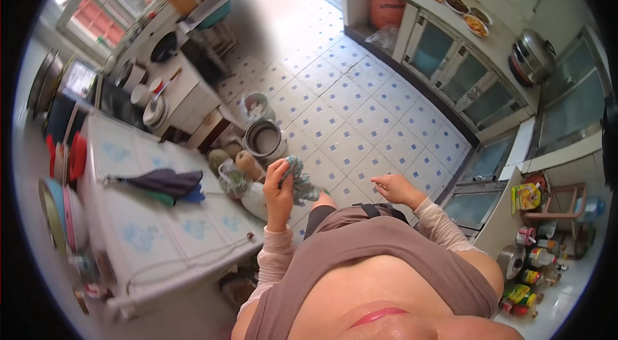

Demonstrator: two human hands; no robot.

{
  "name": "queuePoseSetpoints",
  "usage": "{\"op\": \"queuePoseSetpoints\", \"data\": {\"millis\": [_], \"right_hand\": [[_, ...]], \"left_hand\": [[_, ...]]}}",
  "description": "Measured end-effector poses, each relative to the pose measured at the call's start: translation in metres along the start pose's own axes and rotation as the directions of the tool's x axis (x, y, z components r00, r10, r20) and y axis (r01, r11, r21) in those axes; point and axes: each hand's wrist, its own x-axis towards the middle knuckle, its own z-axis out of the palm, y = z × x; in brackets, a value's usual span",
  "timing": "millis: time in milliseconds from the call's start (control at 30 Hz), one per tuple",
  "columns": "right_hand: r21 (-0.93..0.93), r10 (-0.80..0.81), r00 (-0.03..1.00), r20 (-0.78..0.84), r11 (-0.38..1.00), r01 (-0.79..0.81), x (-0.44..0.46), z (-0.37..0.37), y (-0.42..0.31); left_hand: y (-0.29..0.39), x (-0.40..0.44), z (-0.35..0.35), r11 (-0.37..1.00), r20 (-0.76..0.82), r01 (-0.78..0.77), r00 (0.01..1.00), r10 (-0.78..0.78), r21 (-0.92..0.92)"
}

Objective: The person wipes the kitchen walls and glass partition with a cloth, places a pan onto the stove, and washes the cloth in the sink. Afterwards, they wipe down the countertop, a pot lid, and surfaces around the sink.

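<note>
The scene is seen by a camera worn on the person's head, faced forward and steeply down, with the chest (380, 269) caught very close at the bottom edge. The left hand (279, 189) and right hand (395, 190) are shown a little farther off; beyond them, the floor (351, 124) is taken in, between a bench (154, 224) at left and cupboards (450, 70) at right.

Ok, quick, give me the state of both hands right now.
Left hand: closed, holding a bunched grey-green cloth.
Right hand: partly open, fingers loosely bent, nothing seen in it.
</note>
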Motion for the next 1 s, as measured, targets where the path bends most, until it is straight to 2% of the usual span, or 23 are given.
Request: {"op": "queuePoseSetpoints", "data": {"millis": [33,67,200,300,333,433,500,533,600,667,733,867,933,967,1000], "right_hand": [[-0.003,0.055,0.998,0.009,0.998,-0.055,0.003,0.000,0.006],[-0.037,0.042,0.999,0.023,0.998,-0.041,0.009,0.000,0.012],[0.102,0.141,0.978,0.153,0.982,-0.158,0.057,-0.014,0.030],[0.228,0.191,0.971,0.141,0.948,-0.220,0.124,-0.043,0.046],[0.212,0.168,0.977,0.133,0.958,-0.193,0.154,-0.050,0.059],[0.168,0.191,0.977,0.092,0.964,-0.204,0.240,-0.095,0.086],[0.073,0.168,0.985,0.029,0.983,-0.170,0.297,-0.126,0.115],[0.033,0.155,0.988,0.000,0.987,-0.155,0.326,-0.140,0.129],[0.177,0.199,0.966,-0.165,0.969,-0.169,0.371,-0.173,0.160],[0.342,0.414,0.858,-0.304,0.888,-0.307,0.403,-0.212,0.177],[0.567,0.537,0.758,-0.370,0.777,-0.274,0.439,-0.227,0.225],[0.668,0.723,0.491,-0.487,0.670,-0.324,0.517,-0.291,0.331],[0.633,0.706,0.375,-0.600,0.706,-0.317,0.571,-0.352,0.394],[0.636,0.719,0.325,-0.615,0.695,-0.335,0.594,-0.403,0.390],[0.548,0.622,0.242,-0.744,0.776,-0.311,0.630,-0.433,0.434]], "left_hand": [[-0.010,0.015,0.001,0.999,0.003,0.002,1.000,-0.002,0.045],[-0.020,0.031,0.000,0.996,0.004,0.002,1.000,-0.002,0.091],[-0.077,0.096,-0.016,0.977,-0.098,0.065,0.994,-0.046,0.204],[-0.122,0.159,-0.028,0.965,-0.186,0.095,0.981,-0.050,0.244],[-0.134,0.183,-0.034,0.961,-0.214,0.109,0.975,-0.054,0.254],[-0.166,0.268,-0.045,0.932,-0.283,0.110,0.959,-0.007,0.347],[-0.177,0.327,-0.043,0.948,-0.314,0.111,0.949,-0.013,0.298],[-0.177,0.358,-0.038,0.935,-0.298,0.087,0.954,0.021,0.343],[-0.179,0.415,-0.023,0.925,-0.253,0.055,0.966,0.045,0.376],[-0.185,0.469,0.007,0.940,-0.202,0.034,0.979,0.038,0.339],[-0.190,0.519,0.037,0.943,-0.128,0.013,0.991,0.031,0.334],[-0.213,0.600,0.089,0.930,-0.030,-0.021,0.999,0.035,0.367],[-0.233,0.637,0.110,0.914,-0.019,-0.028,0.999,0.039,0.404],[-0.243,0.655,0.119,0.893,-0.042,-0.012,0.999,0.035,0.450],[-0.251,0.670,0.127,0.868,-0.066,0.009,0.997,0.027,0.497]]}}
